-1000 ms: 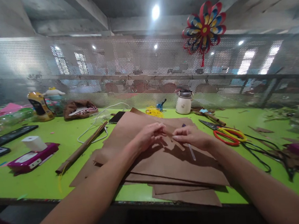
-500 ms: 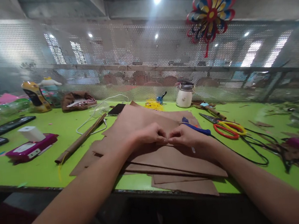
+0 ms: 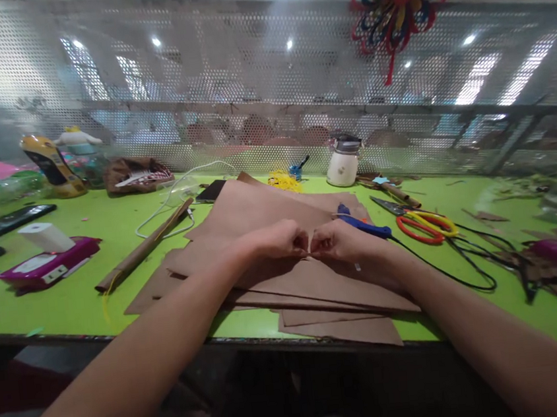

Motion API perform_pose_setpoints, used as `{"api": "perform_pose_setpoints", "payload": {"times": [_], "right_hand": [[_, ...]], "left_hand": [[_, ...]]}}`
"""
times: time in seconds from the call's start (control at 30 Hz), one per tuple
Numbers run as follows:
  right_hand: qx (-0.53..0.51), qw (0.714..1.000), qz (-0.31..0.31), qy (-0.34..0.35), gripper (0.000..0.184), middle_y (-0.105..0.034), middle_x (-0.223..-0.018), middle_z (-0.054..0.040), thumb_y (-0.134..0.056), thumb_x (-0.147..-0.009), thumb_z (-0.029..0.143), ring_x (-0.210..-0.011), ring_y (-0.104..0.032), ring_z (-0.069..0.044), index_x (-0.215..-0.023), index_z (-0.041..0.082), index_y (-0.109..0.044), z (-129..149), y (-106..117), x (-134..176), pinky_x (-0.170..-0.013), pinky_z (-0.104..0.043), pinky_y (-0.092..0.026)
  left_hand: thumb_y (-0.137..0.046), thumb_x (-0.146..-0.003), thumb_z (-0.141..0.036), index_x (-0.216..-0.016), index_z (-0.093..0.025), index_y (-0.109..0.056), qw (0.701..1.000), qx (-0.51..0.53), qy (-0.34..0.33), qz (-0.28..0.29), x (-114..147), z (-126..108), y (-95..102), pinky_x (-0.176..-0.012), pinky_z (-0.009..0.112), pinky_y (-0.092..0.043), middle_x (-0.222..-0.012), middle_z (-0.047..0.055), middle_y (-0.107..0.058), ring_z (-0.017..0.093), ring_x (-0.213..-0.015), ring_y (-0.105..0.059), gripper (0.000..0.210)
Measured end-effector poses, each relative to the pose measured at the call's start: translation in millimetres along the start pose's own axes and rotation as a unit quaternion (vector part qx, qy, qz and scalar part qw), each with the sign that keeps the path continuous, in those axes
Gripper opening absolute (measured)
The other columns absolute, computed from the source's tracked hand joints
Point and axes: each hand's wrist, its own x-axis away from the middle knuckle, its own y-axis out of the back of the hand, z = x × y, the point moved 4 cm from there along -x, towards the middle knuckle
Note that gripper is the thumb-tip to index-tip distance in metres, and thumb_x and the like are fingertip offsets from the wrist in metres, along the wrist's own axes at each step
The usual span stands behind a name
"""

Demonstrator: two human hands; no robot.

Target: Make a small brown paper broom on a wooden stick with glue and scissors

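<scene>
1. Left forearm (image 3: 171,326): bare, slanting inward and forward from the lower left.
2. Left hand (image 3: 284,238): level with its wrist, fingers curled inward.
3. Right forearm (image 3: 462,322): bare, slanting inward from the lower right.
4. Right hand (image 3: 339,240): fingers bent toward the left hand.
5. Fingertips of both hands: drawn close together, a narrow gap between; grip unclear.

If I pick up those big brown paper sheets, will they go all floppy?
The stacked brown paper sheets would probably bend, since their edges look thin. They may slide apart, because they overlap unevenly. Each is likely light, being so thin.
</scene>
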Motion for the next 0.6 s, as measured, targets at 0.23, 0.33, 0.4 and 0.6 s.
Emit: {"api": "perform_pose_setpoints", "payload": {"times": [0.23, 0.33, 0.4, 0.6], "right_hand": [[0.119, 0.992, 0.027, -0.007, 0.015, -0.065, -0.065, -0.0012, -0.054, -0.074, 0.012, -0.055, -0.05, -0.011, -0.076, 0.016, -0.068, 10.0, 6.8, 4.5, -0.05, -0.021, -0.03], [0.162, 0.985, 0.049, -0.018, 0.016, -0.062, -0.061, -0.0001, -0.054, -0.07, 0.007, -0.052, -0.047, -0.01, -0.075, 0.016, -0.067, 11.0, 8.3, 5.6, -0.048, -0.022, -0.027], [0.18, 0.982, 0.06, -0.017, 0.017, -0.062, -0.062, -0.0001, -0.054, -0.069, 0.006, -0.053, -0.047, -0.01, -0.076, 0.016, -0.067, 14.2, 9.1, 6.4, -0.049, -0.022, -0.026], [0.244, 0.967, 0.07, -0.016, 0.011, -0.062, -0.064, -0.003, -0.054, -0.075, 0.016, -0.056, -0.049, -0.013, -0.068, 0.017, -0.063, 24.5, 10.6, 9.6, -0.05, -0.025, -0.026]], "left_hand": [[-0.053, -0.072, -0.02, -0.065, -0.014, -0.062, 0.999, -0.029, 0.026, 0.004, 3.8, -10.3, 3.9, -0.054, 0.024, -0.027, -0.058, -0.001, -0.055, 0.01, -0.054, -0.038, 0.013], [-0.051, -0.072, -0.021, -0.062, -0.015, -0.059, 0.996, -0.077, 0.04, 0.011, 6.6, -16.7, 6.8, -0.053, 0.025, -0.025, -0.055, -0.002, -0.051, 0.01, -0.051, -0.033, 0.014], [-0.051, -0.073, -0.022, -0.061, -0.016, -0.058, 0.994, -0.104, 0.041, 0.018, 8.1, -21.6, 7.9, -0.052, 0.026, -0.023, -0.054, -0.002, -0.049, 0.01, -0.05, -0.031, 0.015], [-0.054, -0.072, -0.029, -0.067, -0.017, -0.062, 0.986, -0.158, 0.054, 0.014, 13.7, -33.2, 9.3, -0.054, 0.027, -0.025, -0.064, 0.004, -0.059, 0.013, -0.053, -0.04, 0.015]]}}
